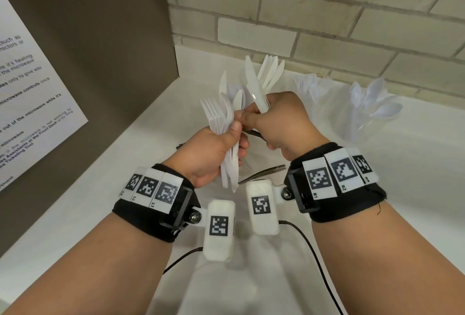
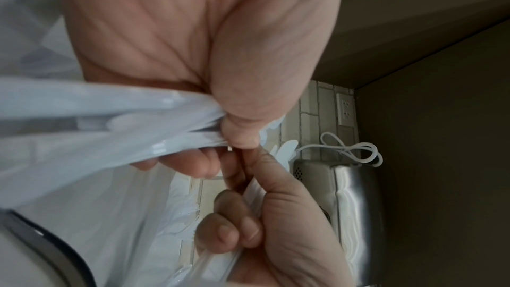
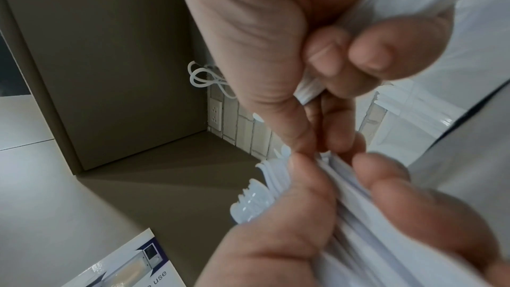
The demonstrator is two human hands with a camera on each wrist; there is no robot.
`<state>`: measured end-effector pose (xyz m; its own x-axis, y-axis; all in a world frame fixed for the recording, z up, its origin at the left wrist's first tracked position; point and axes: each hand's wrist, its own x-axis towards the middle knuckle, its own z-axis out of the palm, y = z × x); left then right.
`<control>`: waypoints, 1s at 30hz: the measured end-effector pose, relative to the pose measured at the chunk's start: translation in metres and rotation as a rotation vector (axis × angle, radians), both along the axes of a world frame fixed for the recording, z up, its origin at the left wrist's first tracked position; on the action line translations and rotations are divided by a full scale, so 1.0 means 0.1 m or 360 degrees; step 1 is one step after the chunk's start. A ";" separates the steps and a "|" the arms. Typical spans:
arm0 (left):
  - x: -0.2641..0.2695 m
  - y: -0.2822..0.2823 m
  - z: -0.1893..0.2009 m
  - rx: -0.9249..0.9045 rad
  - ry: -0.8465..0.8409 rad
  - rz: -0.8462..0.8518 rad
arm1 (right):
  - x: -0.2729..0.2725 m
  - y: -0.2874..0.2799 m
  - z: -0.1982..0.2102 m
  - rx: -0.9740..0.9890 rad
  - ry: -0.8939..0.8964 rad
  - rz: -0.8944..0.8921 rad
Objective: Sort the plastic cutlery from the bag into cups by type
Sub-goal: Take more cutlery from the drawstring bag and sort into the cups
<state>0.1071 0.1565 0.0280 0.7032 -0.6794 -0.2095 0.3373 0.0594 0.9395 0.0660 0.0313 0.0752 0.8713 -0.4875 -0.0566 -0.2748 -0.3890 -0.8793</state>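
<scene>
- The left hand [image 1: 214, 153] is curled round a mixed bunch [image 1: 226, 123] of white cutlery — forks [image 1: 214, 111] fanned at its left, a spoon or 2 toward the right — heads pointing up and away, handles sticking out below the fist.
- The right hand [image 1: 281, 118] sits just right of it, touching at the fingertips; its fingers are closed round a sheaf of knives [image 1: 261, 80], blades up and far.
- The right thumb and forefinger also pinch at the top of the left bunch; which piece they have is hidden.
- Both sheaves run the same way, near-to-far and close to upright, so I judge the next piece has to slide out along its length, up and to the right, not sideways.
- 2 clear cups stand at the far right by the brick wall [image 1: 327, 12]: the fork cup [image 1: 312, 88] nearer the hands, the spoon cup [image 1: 372, 103] further right.
- Both cups lie right of the grip, so the right hand is the nearer one for any drop.
- No knife cup shows in the head view.
- The bag [image 2: 83, 182] hangs under the left hand, seen from the left wrist.
</scene>
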 end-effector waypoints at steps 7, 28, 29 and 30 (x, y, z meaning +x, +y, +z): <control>0.01 -0.03 0.02 0.0037 0.0078 0.0042 | 0.01 0.01 -0.04 0.0033 -0.0008 0.0002; -0.01 0.05 -0.03 0.0256 -0.0089 -0.0137 | 0.10 -0.08 0.06 0.0299 -0.0208 -0.0031; -0.01 0.06 -0.02 0.0269 -0.0105 -0.0157 | 0.10 -0.08 0.05 0.0311 -0.0215 -0.0041; -0.01 0.06 -0.02 0.0287 -0.0121 -0.0178 | 0.09 -0.08 0.06 0.0329 -0.0221 -0.0056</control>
